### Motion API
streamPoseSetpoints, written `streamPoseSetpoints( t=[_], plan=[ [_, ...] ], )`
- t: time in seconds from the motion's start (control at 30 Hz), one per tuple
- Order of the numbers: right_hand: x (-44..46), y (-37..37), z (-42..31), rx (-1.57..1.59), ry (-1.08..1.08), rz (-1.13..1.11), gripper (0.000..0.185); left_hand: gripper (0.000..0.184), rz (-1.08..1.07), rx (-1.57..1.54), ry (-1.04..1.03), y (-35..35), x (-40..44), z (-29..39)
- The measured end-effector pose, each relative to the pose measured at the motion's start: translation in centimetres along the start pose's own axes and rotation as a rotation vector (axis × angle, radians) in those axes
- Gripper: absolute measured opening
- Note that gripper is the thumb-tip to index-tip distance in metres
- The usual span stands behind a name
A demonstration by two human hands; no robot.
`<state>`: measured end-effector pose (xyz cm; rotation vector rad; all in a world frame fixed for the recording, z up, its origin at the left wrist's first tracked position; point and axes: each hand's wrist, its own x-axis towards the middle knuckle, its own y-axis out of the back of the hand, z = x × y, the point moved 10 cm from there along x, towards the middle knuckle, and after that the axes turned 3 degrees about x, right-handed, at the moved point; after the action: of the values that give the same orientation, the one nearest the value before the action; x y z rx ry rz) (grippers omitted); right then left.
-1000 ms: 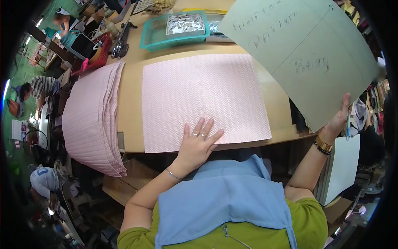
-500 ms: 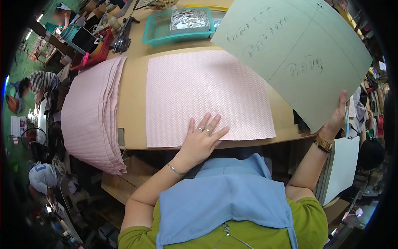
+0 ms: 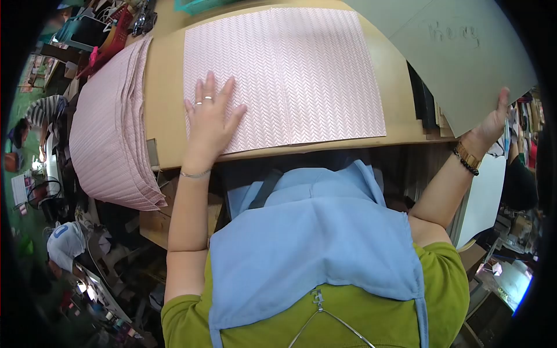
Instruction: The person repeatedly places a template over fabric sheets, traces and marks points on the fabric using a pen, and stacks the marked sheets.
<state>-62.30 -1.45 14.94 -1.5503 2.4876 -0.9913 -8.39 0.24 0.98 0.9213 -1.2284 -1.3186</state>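
Note:
A pink sheet with a woven zigzag texture (image 3: 313,75) lies flat on the wooden table (image 3: 164,110). My left hand (image 3: 212,119), with rings on it, rests palm down on the sheet's left part, fingers spread. At the right, my right hand (image 3: 487,127) grips the lower corner of a large grey-green board (image 3: 458,64) with handwriting on it, raised over the table's right side. A pen shows beside that hand. Left of the sheet, a stack of similar pink sheets (image 3: 107,127) hangs over the table edge.
A teal tray (image 3: 200,4) is cut off at the top edge. A red basket (image 3: 113,40) stands at the upper left. Dark pieces (image 3: 423,98) lie at the table's right edge. Two people (image 3: 67,246) are bent over at the far left.
My left hand has slid left across the pink sheet. The view has shifted, so the table sits higher in the frame. My right hand still holds the board, now further to the right.

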Motion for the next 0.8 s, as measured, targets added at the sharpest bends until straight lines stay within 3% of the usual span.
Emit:
streamPoseSetpoints(
  t=[0.17, 0.23, 0.33, 0.43, 0.53, 0.63, 0.8],
  plan=[
    [-1.3, -1.4, -0.5, -0.084, 0.099, 0.129, 0.03, 0.079, 0.022, -0.083, -0.204, 0.9, -0.4, 7.9],
    [-0.4, -0.9, -0.9, -0.105, 0.146, 0.066, 0.031, 0.08, -0.026, -0.062, -0.225, -0.2, -0.5, 8.9],
    [0.1, -0.2, -1.1, -0.083, 0.125, 0.032, 0.031, 0.077, -0.201, -0.061, -0.207, 0.0, 0.5, 8.4],
    [0.5, 0.2, -1.2, -0.099, 0.127, 0.023, 0.033, 0.076, -0.321, -0.087, -0.08, -1.4, 5.5, 3.6],
    [-0.2, -0.5, -1.6, -0.151, 0.19, 0.081, 0.035, 0.078, -0.013, -0.2, -0.066, -1.2, 12.0, -0.5],
    [-1.5, -2.2, -2.5, -0.206, 0.271, 0.125, 0.037, 0.079, -0.023, -0.034, -0.135, -2.5, 16.1, 0.7],
    [-1.7, -0.8, -3.9, -0.189, 0.306, 0.102, 0.039, 0.11, -0.159, -0.129, -0.154, -2.5, 18.9, 3.3]
  ],
)
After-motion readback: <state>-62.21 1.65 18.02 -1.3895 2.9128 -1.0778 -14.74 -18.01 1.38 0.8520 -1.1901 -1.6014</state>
